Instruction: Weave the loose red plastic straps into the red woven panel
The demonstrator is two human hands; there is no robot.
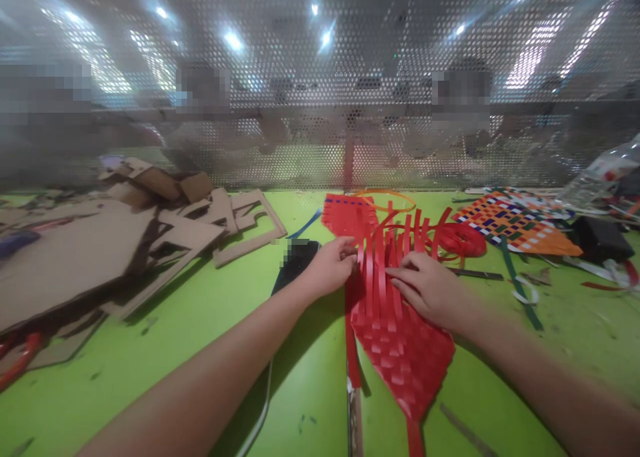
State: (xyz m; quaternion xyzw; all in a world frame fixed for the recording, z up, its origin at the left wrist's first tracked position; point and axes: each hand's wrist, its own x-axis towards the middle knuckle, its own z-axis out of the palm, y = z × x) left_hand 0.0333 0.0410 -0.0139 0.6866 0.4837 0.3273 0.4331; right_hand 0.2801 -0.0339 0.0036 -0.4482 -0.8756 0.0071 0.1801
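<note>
A red woven piece lies in front of me on the green table. Its lower part is tightly woven and tapers toward me, while long loose red strips stand up from its far side. At the left edge of those strips, my left hand is closed with curled fingers on a red strip. My right hand reaches in from the right, its fingertips together among the strips and closed on one; the exact grip is partly hidden. A separate red woven piece with a blue-dashed edge lies beyond.
Cut cardboard pieces are heaped on the left. A dark object with a cable sits beside my left hand. A red strip coil, an orange checkered weave, a black box and a plastic bottle are right. A perforated screen stands behind.
</note>
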